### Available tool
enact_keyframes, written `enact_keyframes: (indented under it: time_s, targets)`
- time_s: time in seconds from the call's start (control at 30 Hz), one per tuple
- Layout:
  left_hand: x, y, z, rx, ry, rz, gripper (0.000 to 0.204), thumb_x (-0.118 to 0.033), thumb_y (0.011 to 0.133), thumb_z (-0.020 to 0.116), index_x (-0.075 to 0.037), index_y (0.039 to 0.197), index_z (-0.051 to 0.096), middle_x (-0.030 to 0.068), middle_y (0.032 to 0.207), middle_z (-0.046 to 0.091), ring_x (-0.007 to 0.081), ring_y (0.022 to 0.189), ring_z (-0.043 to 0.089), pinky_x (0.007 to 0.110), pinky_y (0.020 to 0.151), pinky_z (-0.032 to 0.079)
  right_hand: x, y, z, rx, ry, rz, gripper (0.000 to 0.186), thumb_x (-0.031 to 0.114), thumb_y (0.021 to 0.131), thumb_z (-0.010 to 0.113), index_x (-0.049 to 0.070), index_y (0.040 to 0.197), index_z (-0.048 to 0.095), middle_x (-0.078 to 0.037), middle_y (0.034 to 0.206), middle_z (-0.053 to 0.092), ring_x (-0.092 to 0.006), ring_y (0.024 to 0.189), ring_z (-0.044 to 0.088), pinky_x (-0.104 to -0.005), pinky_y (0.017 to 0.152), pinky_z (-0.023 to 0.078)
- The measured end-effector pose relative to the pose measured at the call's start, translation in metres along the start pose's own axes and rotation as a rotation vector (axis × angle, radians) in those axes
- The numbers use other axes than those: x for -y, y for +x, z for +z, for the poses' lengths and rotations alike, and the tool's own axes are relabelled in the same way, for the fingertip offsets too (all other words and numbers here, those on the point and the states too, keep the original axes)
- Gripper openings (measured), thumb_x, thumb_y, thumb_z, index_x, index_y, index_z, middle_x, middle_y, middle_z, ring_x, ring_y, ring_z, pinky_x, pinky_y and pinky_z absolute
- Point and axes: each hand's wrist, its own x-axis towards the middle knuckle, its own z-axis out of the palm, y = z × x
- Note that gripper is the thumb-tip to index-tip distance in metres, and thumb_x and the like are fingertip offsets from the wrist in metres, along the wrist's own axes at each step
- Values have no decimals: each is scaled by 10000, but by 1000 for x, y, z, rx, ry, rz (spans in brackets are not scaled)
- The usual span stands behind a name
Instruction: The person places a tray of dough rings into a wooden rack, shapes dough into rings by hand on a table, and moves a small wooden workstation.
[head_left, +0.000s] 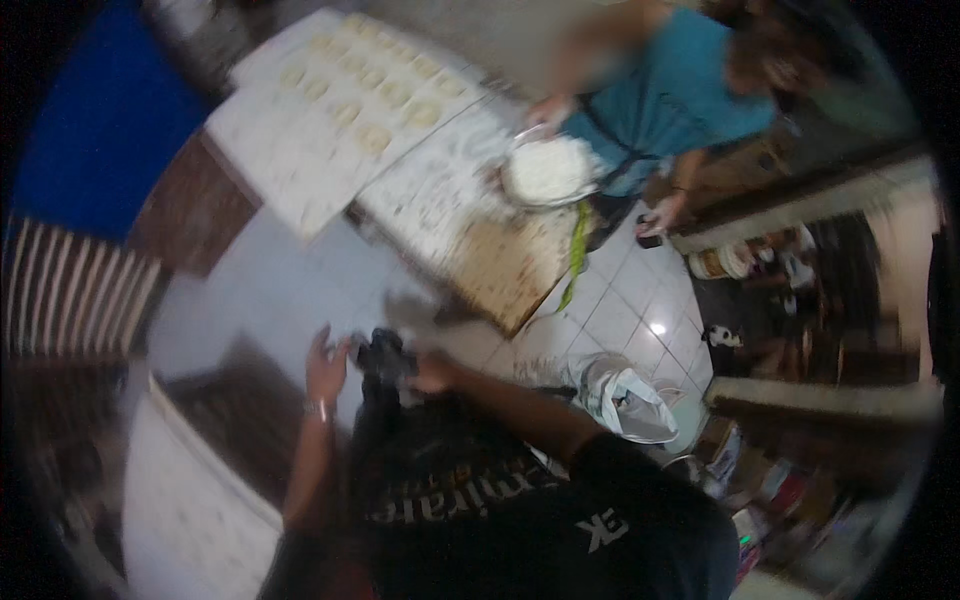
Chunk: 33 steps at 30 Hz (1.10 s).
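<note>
In front of my dark shirt my right hand [432, 372] is closed at the side of a small black object [386, 358], too blurred for me to tell its kind. On the other side of it is my left hand [325, 365], fingers raised and apart, with a light band round its wrist. Its thumb points at the black object; whether it touches cannot be made out.
Ahead stands a floury table [430, 190]; pale dough rounds [372, 138] lie on a white board [270, 150]. Behind it a co-worker in a teal shirt [660, 110] is beside a round container of white powder [550, 172]. A white bag [640, 405] stands right, a pale board [190, 500] lower left.
</note>
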Motion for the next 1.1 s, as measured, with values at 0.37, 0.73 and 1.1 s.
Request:
enact_keyframes:
  time_s: [0.37,0.73,1.1]
  targets:
    - [54,-129,-33,-754,-700,-434,269,-269,953,629,-37,1086,662,45,1003,665,106,903,584,257,779,454,236,132,-199,-1244,-520,-765,516,409,879,585,-12,1177,598,-213,1067,675,-394,958,647,-499,872,488]
    - [123,-218,1,-763,-926,-722,298,-367,951,617,-142,1146,630,8,1163,657,171,1078,613,344,859,440,227,249,-109,150,-858,-590,437,332,914,518,33,1225,583,-206,1090,684,-421,926,659,-529,844,495]
    - [92,-227,-14,-834,-962,-694,328,-382,959,601,-134,1174,610,35,1190,651,186,1096,617,345,839,463,91,124,-7,925,-1163,-421,602,290,876,552,191,1452,408,-165,1305,591,-330,1199,571,-481,1006,453]
